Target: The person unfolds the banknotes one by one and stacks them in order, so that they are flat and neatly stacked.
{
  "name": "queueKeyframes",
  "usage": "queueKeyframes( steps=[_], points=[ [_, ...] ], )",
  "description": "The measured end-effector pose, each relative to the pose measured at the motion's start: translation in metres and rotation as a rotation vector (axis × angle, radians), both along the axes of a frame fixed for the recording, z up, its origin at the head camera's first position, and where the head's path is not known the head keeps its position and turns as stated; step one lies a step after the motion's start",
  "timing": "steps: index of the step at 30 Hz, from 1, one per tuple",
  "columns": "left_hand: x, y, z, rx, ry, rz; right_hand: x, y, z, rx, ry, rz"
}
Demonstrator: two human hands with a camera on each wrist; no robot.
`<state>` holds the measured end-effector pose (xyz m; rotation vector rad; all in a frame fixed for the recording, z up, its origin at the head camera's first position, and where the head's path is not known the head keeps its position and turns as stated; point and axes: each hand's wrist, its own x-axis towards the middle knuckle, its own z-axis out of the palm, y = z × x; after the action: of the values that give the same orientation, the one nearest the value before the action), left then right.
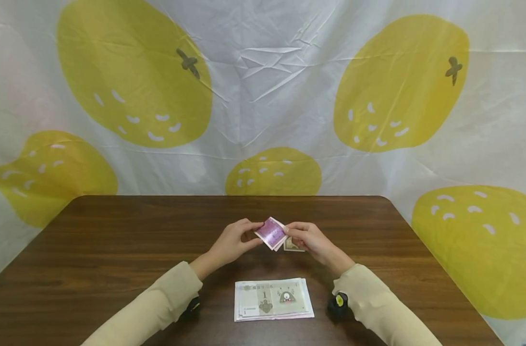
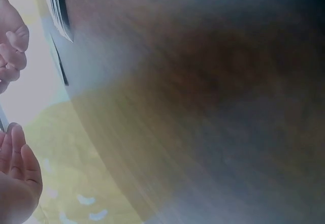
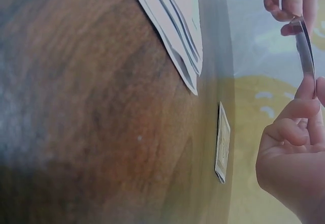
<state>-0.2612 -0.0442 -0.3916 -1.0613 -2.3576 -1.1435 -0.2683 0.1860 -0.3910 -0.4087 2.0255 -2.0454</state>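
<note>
Between my two hands a small purple folded banknote [image 1: 271,233] is held up above the table, with a paler edge showing beneath it. My left hand [image 1: 231,242] pinches its left side between thumb and fingers. At its right corner my right hand [image 1: 315,241] pinches it; in the right wrist view the banknote [image 3: 305,51] appears edge-on between both hands. Below and behind the right hand, a small folded yellowish banknote [image 1: 291,245] lies on the table, partly hidden in the head view. Nearer to me rests a stack of banknotes [image 1: 271,300], a grey-green one on top.
The dark wooden table [image 1: 116,250] reaches back to a white cloth [image 1: 267,96] printed with yellow fruit. A black wrist device [image 1: 338,306] sits under the right sleeve, close to the stack's right side.
</note>
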Motion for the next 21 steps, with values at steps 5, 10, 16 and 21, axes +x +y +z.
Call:
queueKeyframes(
  steps=[5,10,16,21],
  points=[
    [0.001,-0.001,0.000,-0.006,-0.016,-0.004,0.000,0.000,0.001,0.014,-0.001,0.005],
    [0.004,0.000,0.003,-0.006,-0.041,-0.008,0.007,-0.004,0.009,0.032,-0.003,0.003],
    [0.006,0.002,0.004,-0.008,0.017,0.044,0.005,-0.004,0.007,0.047,-0.018,-0.007],
    [0.007,0.002,0.005,-0.004,0.126,0.122,0.004,-0.006,0.003,0.043,-0.034,0.002]
  ],
)
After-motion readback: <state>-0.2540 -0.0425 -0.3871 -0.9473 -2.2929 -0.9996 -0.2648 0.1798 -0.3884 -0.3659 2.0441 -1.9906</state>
